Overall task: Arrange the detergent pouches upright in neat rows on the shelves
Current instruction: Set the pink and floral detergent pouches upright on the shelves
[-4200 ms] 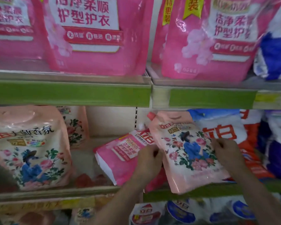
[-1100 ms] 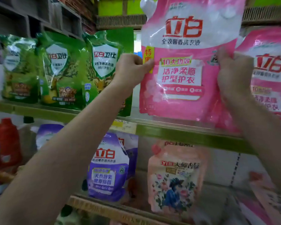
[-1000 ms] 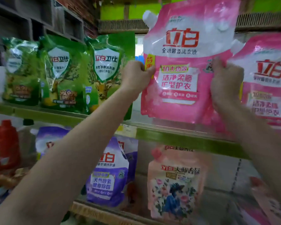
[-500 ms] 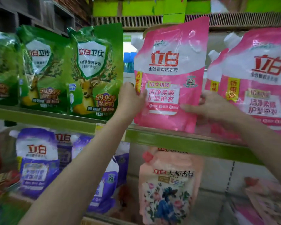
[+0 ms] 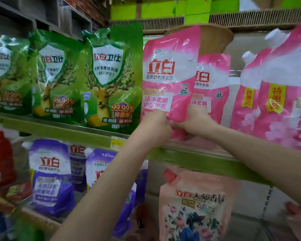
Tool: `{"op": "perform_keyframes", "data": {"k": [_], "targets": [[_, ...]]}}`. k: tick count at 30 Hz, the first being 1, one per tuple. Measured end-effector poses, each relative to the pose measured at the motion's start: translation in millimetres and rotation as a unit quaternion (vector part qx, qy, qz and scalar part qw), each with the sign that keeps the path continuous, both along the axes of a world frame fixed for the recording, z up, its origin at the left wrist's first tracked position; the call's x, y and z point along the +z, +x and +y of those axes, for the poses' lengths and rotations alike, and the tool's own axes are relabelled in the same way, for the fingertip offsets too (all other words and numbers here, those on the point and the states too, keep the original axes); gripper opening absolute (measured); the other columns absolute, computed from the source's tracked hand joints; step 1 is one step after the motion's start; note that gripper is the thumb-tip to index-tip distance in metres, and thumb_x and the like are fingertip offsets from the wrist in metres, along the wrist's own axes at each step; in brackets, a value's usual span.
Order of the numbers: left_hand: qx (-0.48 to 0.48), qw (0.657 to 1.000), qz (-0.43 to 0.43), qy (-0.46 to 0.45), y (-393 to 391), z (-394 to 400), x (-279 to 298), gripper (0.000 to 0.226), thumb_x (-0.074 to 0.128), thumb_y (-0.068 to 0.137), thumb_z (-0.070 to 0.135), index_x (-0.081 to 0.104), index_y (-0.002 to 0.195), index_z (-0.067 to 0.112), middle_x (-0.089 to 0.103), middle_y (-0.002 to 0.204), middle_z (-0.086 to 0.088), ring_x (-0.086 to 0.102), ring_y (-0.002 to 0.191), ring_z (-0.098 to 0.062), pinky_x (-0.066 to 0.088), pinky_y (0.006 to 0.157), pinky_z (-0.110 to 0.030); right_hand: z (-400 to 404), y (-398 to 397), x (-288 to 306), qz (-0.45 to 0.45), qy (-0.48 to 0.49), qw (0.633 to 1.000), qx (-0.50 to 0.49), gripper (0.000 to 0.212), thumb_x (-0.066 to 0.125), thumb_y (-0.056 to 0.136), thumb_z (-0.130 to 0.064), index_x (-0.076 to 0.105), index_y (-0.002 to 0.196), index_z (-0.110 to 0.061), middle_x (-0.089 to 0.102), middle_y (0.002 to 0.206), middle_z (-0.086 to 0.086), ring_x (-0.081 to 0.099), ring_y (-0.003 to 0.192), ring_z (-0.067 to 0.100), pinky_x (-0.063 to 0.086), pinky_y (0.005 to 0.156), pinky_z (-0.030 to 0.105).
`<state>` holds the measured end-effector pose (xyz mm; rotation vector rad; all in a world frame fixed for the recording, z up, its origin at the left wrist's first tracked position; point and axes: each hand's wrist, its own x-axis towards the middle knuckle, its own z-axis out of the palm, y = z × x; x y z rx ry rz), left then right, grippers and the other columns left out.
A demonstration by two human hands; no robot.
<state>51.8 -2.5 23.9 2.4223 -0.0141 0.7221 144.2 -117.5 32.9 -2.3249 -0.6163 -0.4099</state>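
Both hands gripped the lower part of a pink detergent pouch [image 5: 169, 75], the left hand [image 5: 155, 124] curled at its bottom left and the right hand [image 5: 196, 119] closed on its bottom right edge. The pouch stood upright on the green-edged upper shelf [image 5: 207, 160], just in front of a second pink pouch [image 5: 214, 84]. Green pouches [image 5: 109, 79] stood beside it to the left, larger pink pouches [image 5: 278, 94] to the right.

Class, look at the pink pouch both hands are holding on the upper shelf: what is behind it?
Behind the held pink pouch stands a second pink pouch; only its right part shows. Left hand and right hand grip the front pouch's lower edge, hiding its base.
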Motion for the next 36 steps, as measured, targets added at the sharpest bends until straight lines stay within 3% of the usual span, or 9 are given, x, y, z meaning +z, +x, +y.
{"op": "perform_keyframes", "data": {"k": [2,6,11,15,19,22,25,28,36], "targets": [[0.001,1.000,0.003,0.023,-2.0,5.2,-2.0,0.023,0.047,0.094,0.018,0.055,0.101,-0.002,0.061,0.108,-0.020,0.058,0.101,-0.033,0.040,0.070,-0.027,22.3,12.6,2.2,-0.015,-0.023,1.000,-0.009,0.022,0.072,0.075,-0.016,0.066,0.090,-0.001,0.067,0.070,0.013,0.069,0.061,0.026,0.059,0.055,0.037],[-0.012,0.999,0.000,0.047,-12.8,17.7,-9.3,0.029,0.046,0.095,0.023,0.054,0.112,0.001,0.062,0.110,-0.017,0.057,0.104,-0.032,0.047,0.084,-0.035,60.5,40.0,3.3,-0.002,-0.036,0.999,-0.025,0.023,0.069,0.078,-0.016,0.061,0.095,-0.002,0.058,0.057,0.004,0.055,0.031,0.011,0.040,0.028,0.018],[-0.022,0.997,0.019,0.065,-30.9,35.9,-15.9,0.043,0.042,0.096,0.027,0.039,0.136,0.010,0.060,0.119,-0.012,0.055,0.107,-0.028,0.046,0.092,-0.040,80.2,63.7,13.2,0.054,-0.075,0.995,-0.039,0.021,0.069,0.082,-0.016,0.060,0.092,0.001,0.067,0.075,0.011,0.066,0.054,0.026,0.058,0.051,0.035],[-0.021,0.999,0.011,0.038,-38.0,46.4,-19.9,0.057,0.045,0.095,0.029,0.023,0.146,0.015,0.052,0.134,-0.007,0.051,0.118,-0.020,0.044,0.098,-0.031,83.7,77.6,19.7,0.056,-0.141,0.987,-0.054,0.023,0.060,0.089,-0.015,0.059,0.104,0.003,0.066,0.078,0.011,0.057,0.037,0.014,0.037,0.026,0.017],[-0.021,0.999,0.017,0.028,-28.3,39.0,-22.0,0.059,0.046,0.094,0.030,0.023,0.147,0.016,0.051,0.137,-0.008,0.050,0.121,-0.026,0.045,0.096,-0.030,86.4,78.2,21.1,0.034,-0.214,0.974,-0.065,0.019,0.055,0.093,-0.018,0.062,0.095,0.000,0.071,0.085,0.012,0.062,0.046,0.016,0.055,0.046,0.025],[-0.014,0.999,-0.005,0.040,-19.2,26.0,-25.5,0.059,0.049,0.094,0.029,0.026,0.146,0.014,0.048,0.141,-0.007,0.046,0.128,-0.020,0.041,0.103,-0.032,78.9,64.1,26.5,0.024,-0.250,0.967,-0.037,0.021,0.061,0.088,-0.017,0.064,0.097,0.001,0.068,0.078,0.008,0.054,0.037,0.011,0.052,0.045,0.020],[-0.011,0.997,-0.073,0.031,-16.6,15.5,-31.3,0.051,0.053,0.092,0.026,0.039,0.140,0.014,0.059,0.131,-0.003,0.053,0.120,-0.016,0.041,0.097,-0.022,62.9,35.5,35.4,0.000,-0.238,0.971,-0.004,0.021,0.063,0.085,-0.022,0.063,0.083,-0.001,0.057,0.061,0.006,0.062,0.053,0.022,0.054,0.047,0.023],[-0.013,0.989,-0.146,0.010,-23.2,8.5,-42.1,0.044,0.057,0.089,0.024,0.051,0.131,0.015,0.063,0.125,0.002,0.056,0.115,-0.009,0.038,0.091,-0.013,31.7,-0.9,33.0,-0.010,-0.179,0.983,0.029,0.030,0.063,0.084,-0.035,0.054,0.067,-0.013,0.060,0.061,0.003,0.062,0.055,0.018,0.055,0.051,0.028],[-0.077,0.963,-0.196,-0.169,-46.4,-3.4,-86.6,0.027,0.059,0.083,0.036,0.063,0.109,0.035,0.066,0.106,0.020,0.064,0.103,-0.003,0.053,0.090,-0.030,-47.1,-76.0,-18.5,0.042,0.219,0.968,0.115,0.024,0.070,0.079,-0.029,0.063,0.099,-0.016,0.072,0.089,0.004,0.073,0.076,0.014,0.060,0.074,0.037]]}}
